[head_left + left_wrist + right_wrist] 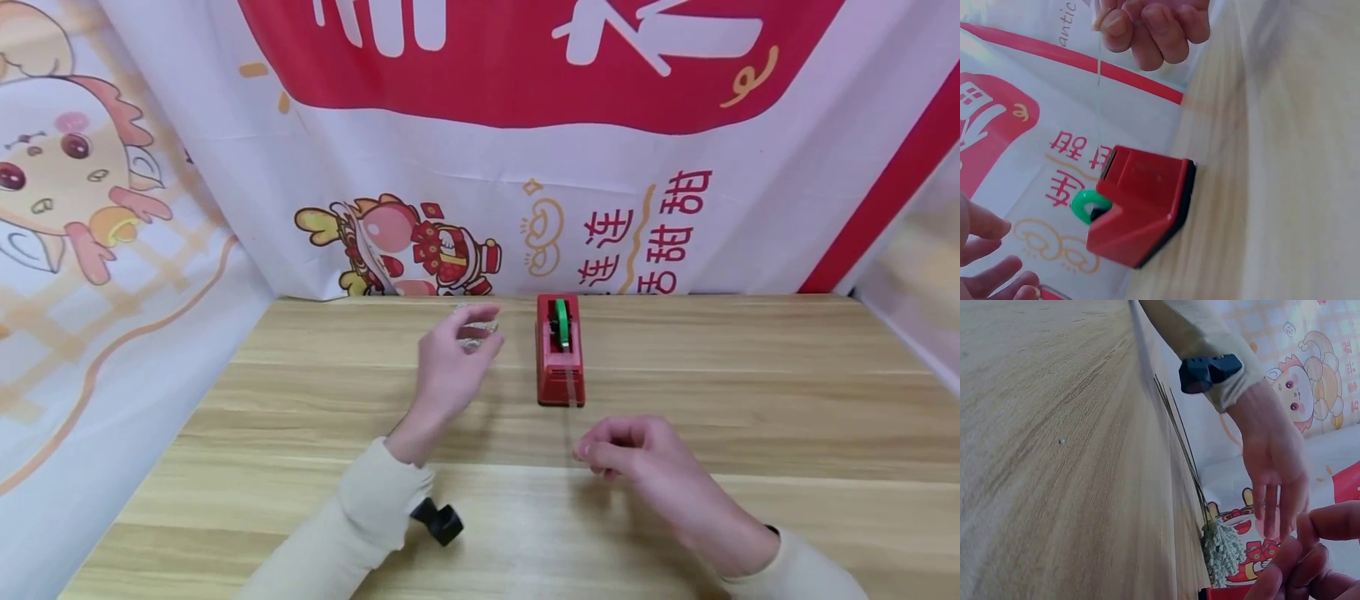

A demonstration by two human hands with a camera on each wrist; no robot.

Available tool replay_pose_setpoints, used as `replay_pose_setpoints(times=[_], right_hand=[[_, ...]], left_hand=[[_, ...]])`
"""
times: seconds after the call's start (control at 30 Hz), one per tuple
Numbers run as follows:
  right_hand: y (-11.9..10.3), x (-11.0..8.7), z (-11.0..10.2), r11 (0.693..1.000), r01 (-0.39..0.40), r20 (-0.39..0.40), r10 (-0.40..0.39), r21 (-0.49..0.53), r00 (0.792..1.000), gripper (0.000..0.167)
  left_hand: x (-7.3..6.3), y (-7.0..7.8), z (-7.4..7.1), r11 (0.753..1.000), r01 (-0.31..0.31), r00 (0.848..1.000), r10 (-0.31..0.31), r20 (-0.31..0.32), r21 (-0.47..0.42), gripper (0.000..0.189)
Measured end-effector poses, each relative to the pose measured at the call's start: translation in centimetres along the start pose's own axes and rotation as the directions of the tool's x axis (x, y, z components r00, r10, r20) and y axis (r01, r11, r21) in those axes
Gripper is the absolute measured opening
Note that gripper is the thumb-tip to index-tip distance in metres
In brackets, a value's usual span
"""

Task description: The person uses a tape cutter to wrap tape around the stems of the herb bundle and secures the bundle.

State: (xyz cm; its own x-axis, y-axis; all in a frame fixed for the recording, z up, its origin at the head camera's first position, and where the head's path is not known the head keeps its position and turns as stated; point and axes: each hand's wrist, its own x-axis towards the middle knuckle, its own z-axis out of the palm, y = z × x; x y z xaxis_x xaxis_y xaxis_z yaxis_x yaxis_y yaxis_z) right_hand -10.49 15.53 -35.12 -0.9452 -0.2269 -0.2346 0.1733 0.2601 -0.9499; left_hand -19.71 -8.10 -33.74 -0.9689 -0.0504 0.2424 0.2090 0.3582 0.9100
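Note:
A red tape dispenser (561, 385) with a green roll (563, 323) stands at the back of the wooden table. From it a strip of clear tape (1099, 78) stretches to my right hand (656, 467), whose thumb and finger pinch its end. To the left of the dispenser is my left hand (453, 358), raised over the table with fingers relaxed, holding nothing. Behind that hand, partly hidden in the head view, lies a bunch of pale grey-green flowers (1224, 550) with long thin stems.
Printed white and red cloth (465, 158) hangs along the table's back and sides. The wooden tabletop (750, 375) runs forward beneath both arms. A black wrist camera (438, 521) sits on the left sleeve.

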Motion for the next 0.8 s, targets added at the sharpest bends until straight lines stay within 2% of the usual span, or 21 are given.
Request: replay_pose_setpoints(times=[0.07, 0.13, 0.23, 0.33, 0.4, 0.5, 0.7, 0.8], right_hand=[[0.0, 0.0, 0.0, 1.0, -0.003, 0.004, 0.003, -0.004, 1.0, 0.022], [0.0, 0.0, 0.0, 1.0, -0.013, 0.008, 0.013, -0.006, 1.0, 0.022], [0.0, 0.0, 0.0, 1.0, -0.025, 0.012, 0.025, -0.012, 1.0, 0.022], [0.0, 0.1, -0.1, 1.0, -0.022, 0.016, 0.022, -0.011, 1.0, 0.023], [0.0, 0.1, -0.2, 1.0, -0.019, 0.019, 0.019, -0.011, 1.0, 0.023], [0.0, 0.1, -0.2, 1.0, -0.022, 0.025, 0.022, -0.013, 0.999, 0.023], [0.0, 0.1, -0.1, 1.0, -0.022, 0.022, 0.022, -0.012, 1.0, 0.023], [0.0, 0.1, -0.1, 1.0, -0.014, 0.019, 0.015, -0.011, 1.0, 0.023]], left_hand=[[-0.4, -0.5, -1.2, 0.997, 0.067, 0.998, -0.067, -0.019, -0.037, 0.035], [-0.8, -1.2, -2.4, 0.986, 0.144, 0.989, -0.147, -0.033, -0.086, 0.037], [-1.3, -2.2, -3.8, 0.958, 0.254, 0.964, -0.262, -0.044, -0.136, 0.04], [-1.8, -3.4, -4.9, 0.932, 0.331, 0.938, -0.342, -0.059, -0.152, 0.042], [-2.1, -4.0, -5.4, 0.921, 0.364, 0.924, -0.376, -0.068, -0.138, 0.044], [-2.5, -4.9, -6.0, 0.91, 0.397, 0.912, -0.406, -0.062, -0.117, 0.047], [-2.9, -6.1, -6.4, 0.902, 0.43, 0.901, -0.432, -0.033, -0.052, 0.053], [-2.9, -6.5, -6.4, 0.903, 0.428, 0.903, -0.429, -0.036, -0.018, 0.056]])
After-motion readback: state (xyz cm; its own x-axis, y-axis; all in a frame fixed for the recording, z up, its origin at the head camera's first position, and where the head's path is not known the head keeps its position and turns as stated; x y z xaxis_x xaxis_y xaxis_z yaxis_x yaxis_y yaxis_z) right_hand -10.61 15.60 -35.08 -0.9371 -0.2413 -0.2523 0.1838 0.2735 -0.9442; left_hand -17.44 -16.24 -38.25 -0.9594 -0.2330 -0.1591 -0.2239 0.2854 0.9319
